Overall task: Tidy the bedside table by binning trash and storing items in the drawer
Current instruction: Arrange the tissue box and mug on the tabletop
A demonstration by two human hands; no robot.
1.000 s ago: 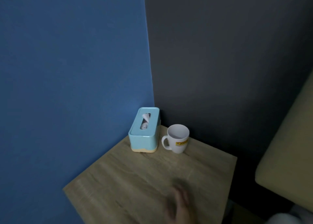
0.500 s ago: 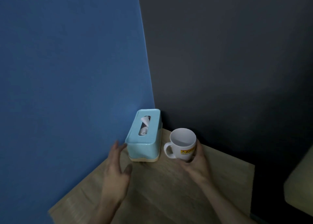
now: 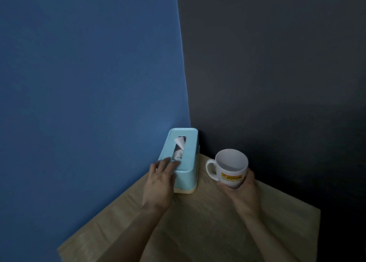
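Bedside table (image 3: 198,234), pale woodgrain; left hand (image 3: 160,182) flat on glossy oblong tissue box (image 3: 189,154); right hand (image 3: 242,191) grips round mug (image 3: 230,167).

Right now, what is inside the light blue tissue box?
Through the top slot of the tissue box, white tissue shows, with one end curling up. How much is left cannot be seen: the top of the box and the left hand cover the rest.

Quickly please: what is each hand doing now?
Left hand: open, fingers resting on the tissue box.
Right hand: holding the white mug.
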